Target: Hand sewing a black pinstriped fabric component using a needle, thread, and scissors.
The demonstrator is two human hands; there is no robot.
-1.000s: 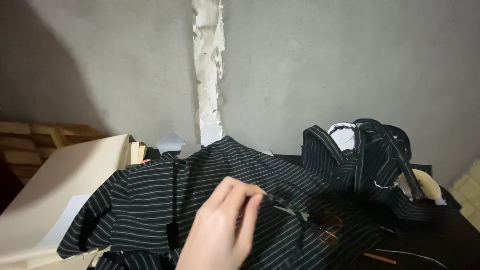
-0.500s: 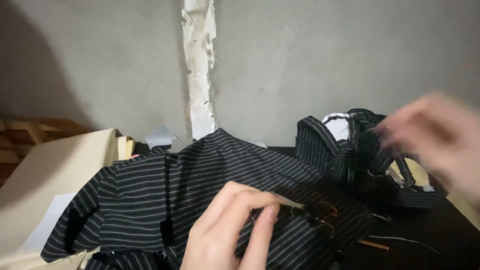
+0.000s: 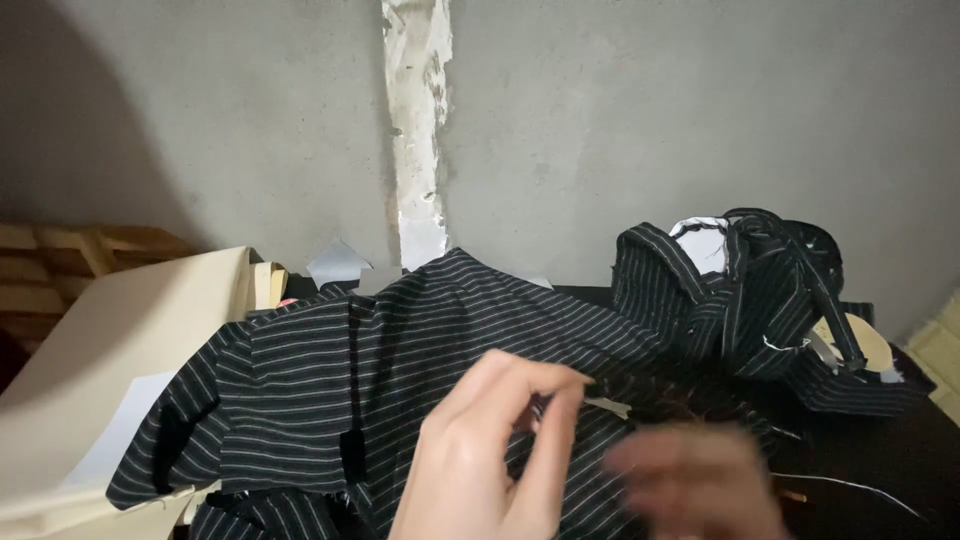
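Head view looks down on a dark surface (image 3: 900, 460) set against a grey concrete wall (image 3: 620, 120) with a white plaster strip (image 3: 415, 130) running down it. A black pinstriped garment (image 3: 400, 350) lies spread across the middle of the surface, reaching toward its left edge, where it overlaps a stack of cream paper sheets (image 3: 120, 350). The left hand (image 3: 490, 450) rests on the near part of this garment, its fingers (image 3: 555, 430) curled together and pinching at the cloth beside a small pale tag (image 3: 608, 406). The right hand (image 3: 695, 480) is just beside it, low over the same cloth, but too blurred to tell whether its fingers are apart or closed. Toward the far right corner sits a bundled heap of matching striped fabric (image 3: 740, 300). A thin white thread (image 3: 850, 487) trails along the near right edge.
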